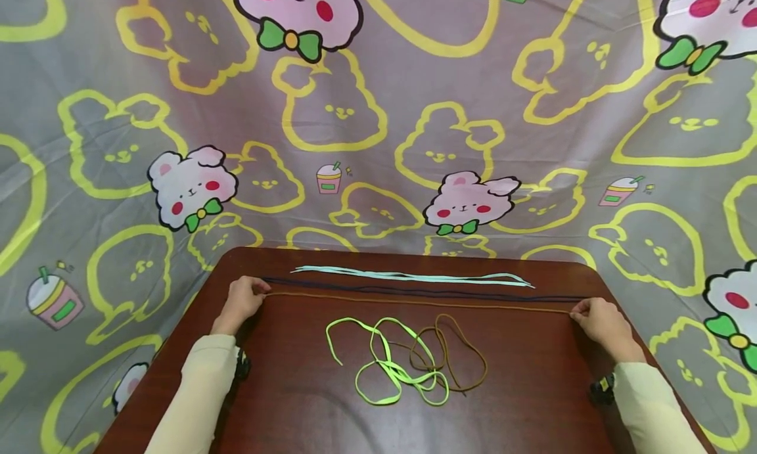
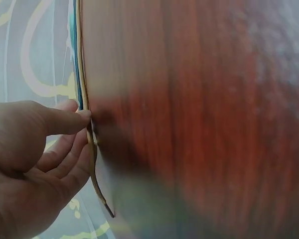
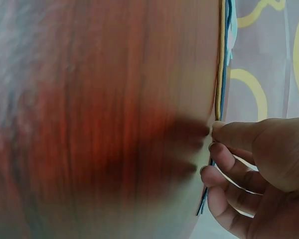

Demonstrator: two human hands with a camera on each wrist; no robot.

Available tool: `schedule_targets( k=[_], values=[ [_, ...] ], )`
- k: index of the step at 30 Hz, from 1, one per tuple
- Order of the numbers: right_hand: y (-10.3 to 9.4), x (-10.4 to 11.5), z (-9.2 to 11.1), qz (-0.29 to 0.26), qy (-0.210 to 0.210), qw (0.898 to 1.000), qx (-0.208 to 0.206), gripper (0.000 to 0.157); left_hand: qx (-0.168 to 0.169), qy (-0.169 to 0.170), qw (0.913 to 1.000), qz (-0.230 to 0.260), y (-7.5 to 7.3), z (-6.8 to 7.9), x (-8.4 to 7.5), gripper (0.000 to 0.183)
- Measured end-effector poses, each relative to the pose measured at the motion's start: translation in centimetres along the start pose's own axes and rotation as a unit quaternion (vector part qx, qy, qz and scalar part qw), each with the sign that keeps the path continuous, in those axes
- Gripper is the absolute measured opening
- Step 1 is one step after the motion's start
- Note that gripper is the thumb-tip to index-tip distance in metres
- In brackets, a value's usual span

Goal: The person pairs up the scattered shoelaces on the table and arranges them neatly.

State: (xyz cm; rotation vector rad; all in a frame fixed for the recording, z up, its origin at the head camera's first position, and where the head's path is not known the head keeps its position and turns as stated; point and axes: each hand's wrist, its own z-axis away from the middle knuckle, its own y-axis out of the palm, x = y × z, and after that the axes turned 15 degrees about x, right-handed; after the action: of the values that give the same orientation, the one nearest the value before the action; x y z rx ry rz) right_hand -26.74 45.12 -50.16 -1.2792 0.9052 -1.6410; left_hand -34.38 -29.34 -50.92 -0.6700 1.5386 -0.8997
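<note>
A brown shoelace point(image 1: 414, 303) runs nearly straight across the far part of the table. My left hand point(image 1: 241, 303) pinches it near its left end between thumb and fingers; in the left wrist view a short tail with a dark tip point(image 2: 108, 209) hangs past the fingers. At the right, my right hand point(image 1: 604, 326) pinches the lace's other end. Just beyond it lies a dark blue shoelace point(image 1: 508, 298) in parallel strands, its tips point(image 3: 203, 201) showing behind the right fingers. Whether either hand touches the dark blue lace, I cannot tell.
Light blue shoelaces point(image 1: 414, 277) lie stretched out at the table's far side. Nearer, a loose yellow-green shoelace point(image 1: 390, 372) tangles in loops with another brown shoelace point(image 1: 483, 368). A patterned cloth point(image 1: 378, 132) hangs behind the dark red wooden table point(image 1: 284, 401).
</note>
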Motion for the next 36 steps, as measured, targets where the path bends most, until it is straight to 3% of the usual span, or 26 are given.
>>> schedule_targets(
  k=[8,19,36],
  values=[
    [-0.3,-1.0,-0.1,-0.001,0.006,1.000,0.002,0.015,-0.002,0.013,0.9999,0.009,0.0,0.3,0.4,0.017],
    [-0.9,-1.9,0.3,-0.002,0.022,1.000,-0.008,0.014,0.007,0.004,0.9999,0.009,-0.3,0.3,1.3,0.012],
    [-1.4,-3.0,0.8,-0.016,0.056,0.998,-0.016,0.016,-0.002,-0.017,0.9993,-0.035,-1.3,0.2,1.6,0.012]
  ],
)
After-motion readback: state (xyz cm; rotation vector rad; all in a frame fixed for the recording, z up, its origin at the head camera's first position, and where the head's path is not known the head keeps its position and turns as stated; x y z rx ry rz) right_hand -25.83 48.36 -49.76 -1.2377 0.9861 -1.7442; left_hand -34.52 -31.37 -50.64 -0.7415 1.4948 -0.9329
